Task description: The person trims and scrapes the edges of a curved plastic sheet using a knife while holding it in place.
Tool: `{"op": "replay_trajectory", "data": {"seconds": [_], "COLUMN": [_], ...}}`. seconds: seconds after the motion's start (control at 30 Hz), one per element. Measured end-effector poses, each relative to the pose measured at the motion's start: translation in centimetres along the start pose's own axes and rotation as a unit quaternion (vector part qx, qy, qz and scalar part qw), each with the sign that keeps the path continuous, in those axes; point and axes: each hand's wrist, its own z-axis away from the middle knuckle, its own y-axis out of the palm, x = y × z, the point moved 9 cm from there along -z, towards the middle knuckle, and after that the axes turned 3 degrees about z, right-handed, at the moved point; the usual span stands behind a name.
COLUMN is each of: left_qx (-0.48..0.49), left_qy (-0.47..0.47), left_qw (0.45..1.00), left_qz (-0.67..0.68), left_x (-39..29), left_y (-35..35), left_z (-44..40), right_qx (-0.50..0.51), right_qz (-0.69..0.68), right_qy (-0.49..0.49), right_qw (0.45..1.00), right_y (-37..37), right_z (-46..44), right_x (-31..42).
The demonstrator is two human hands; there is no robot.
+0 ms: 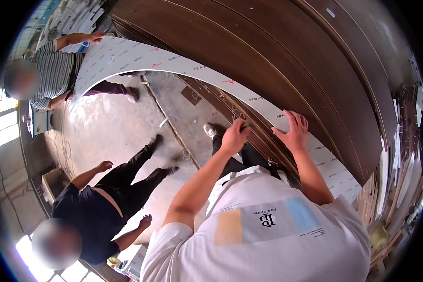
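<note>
A long white sheet (197, 69) with small printed marks curves across the view, beside a stack of brown panels. My right hand (293, 130) rests on this sheet near its edge, fingers spread and thumb apart. Closer to the middle, my left hand (235, 137) is closed, its fingers curled in beside the sheet's edge. Something small and dark shows at those fingertips, too unclear to name. At the far left end, a person in a striped shirt (58, 70) has a hand (96, 37) on the sheet's top corner and the other hand low by its near edge.
Large brown panels (286, 61) lie stacked beyond the sheet. Brown strips (254, 136) run along the floor below it. Another person in dark clothes (91, 216) stands on the left on the concrete floor (103, 136). Boards and strips (404, 188) lean at the right.
</note>
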Motion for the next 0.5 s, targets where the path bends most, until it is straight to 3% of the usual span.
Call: {"op": "replay_trajectory", "data": {"seconds": [0.07, 0.17, 0.2, 0.33, 0.43, 0.5], "left_qx": [-0.088, -0.098, -0.129, -0.112, -0.151, -0.188], "left_qy": [0.006, 0.012, 0.061, -0.061, -0.043, 0.004], "left_qw": [0.992, 0.984, 0.982, 0.99, 0.987, 0.959], "left_qz": [-0.086, -0.147, -0.12, -0.061, 0.031, 0.211], "left_x": [0.7, -2.6, -3.3, -3.7, -1.8, -0.5], "left_y": [-2.8, -2.8, -2.4, -2.5, -6.3, -11.7], "left_z": [-0.2, -1.9, -3.1, -7.1, -9.1, -11.7], "right_qx": [-0.01, -0.018, -0.02, -0.011, 0.005, 0.012], "right_qz": [-0.027, -0.05, -0.055, -0.043, -0.033, -0.028], "right_qy": [-0.015, -0.027, -0.03, -0.028, -0.014, -0.002], "right_qw": [0.999, 0.998, 0.998, 0.999, 0.999, 1.0], "right_y": [0.4, 1.3, 1.6, 2.0, 2.3, 2.4], "right_z": [-0.7, -1.7, -2.3, -3.0, -3.5, -3.5], "right_x": [0.8, 1.7, 2.1, 2.8, 3.0, 3.3]}}
